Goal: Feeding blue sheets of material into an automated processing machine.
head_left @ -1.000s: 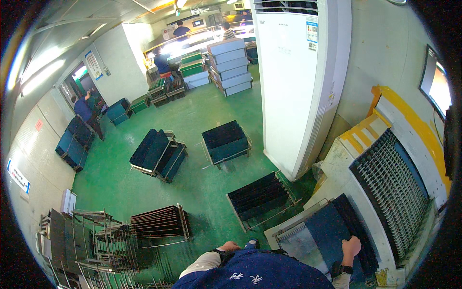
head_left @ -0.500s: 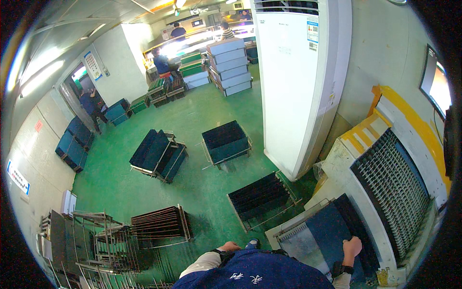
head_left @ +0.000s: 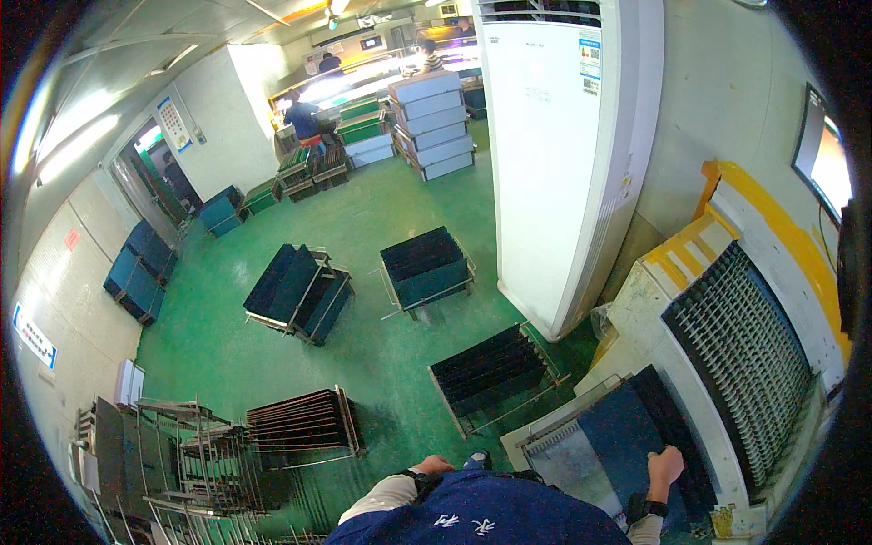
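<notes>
My right hand [head_left: 665,470] is closed, its fingers on the top edge of a dark blue flat board [head_left: 614,447]. That board leans against darker boards [head_left: 674,425] in a pale rack [head_left: 556,447] at the lower right. A dark band wraps the right wrist. My left hand [head_left: 434,465] shows only in part, close to the front of my dark blue garment, away from the boards. Its fingers are too hidden to read.
Wire racks of dark boards stand on the green floor: one nearby [head_left: 495,371], two farther off [head_left: 300,292] [head_left: 427,270]. Empty metal racks [head_left: 200,454] crowd the lower left. A slotted conveyor [head_left: 745,354] is at right, beside a tall white air conditioner [head_left: 554,173]. People sit far back.
Both of my hands and the boards stay where they were. At the far left, a person has moved farther back into the doorway.
</notes>
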The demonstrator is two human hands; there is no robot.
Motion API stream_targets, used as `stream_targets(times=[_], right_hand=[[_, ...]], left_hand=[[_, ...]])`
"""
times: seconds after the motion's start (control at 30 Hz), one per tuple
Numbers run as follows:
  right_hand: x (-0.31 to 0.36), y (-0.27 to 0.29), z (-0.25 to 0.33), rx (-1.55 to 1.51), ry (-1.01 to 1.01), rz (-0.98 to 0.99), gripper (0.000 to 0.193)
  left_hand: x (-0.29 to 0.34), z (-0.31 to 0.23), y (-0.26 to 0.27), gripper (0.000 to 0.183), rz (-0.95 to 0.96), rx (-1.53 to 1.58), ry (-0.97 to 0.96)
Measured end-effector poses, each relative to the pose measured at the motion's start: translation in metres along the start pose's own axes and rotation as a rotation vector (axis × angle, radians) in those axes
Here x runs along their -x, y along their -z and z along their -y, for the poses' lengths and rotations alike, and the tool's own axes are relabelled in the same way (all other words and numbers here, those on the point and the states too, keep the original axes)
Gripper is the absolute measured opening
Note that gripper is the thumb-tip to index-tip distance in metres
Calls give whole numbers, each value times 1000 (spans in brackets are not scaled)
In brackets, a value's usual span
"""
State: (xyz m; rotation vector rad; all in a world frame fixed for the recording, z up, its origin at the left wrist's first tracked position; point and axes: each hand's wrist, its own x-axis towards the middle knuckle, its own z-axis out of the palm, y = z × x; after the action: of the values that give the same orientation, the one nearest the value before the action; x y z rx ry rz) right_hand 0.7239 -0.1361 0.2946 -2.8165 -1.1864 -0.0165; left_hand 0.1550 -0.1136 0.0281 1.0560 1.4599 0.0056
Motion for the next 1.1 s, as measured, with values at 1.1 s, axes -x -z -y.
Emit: stream_targets(times=[1.1], right_hand=[[-5,1,-3,23,-45,68,44]], left_hand=[[-10,0,-8,37,-18,1,-14]])
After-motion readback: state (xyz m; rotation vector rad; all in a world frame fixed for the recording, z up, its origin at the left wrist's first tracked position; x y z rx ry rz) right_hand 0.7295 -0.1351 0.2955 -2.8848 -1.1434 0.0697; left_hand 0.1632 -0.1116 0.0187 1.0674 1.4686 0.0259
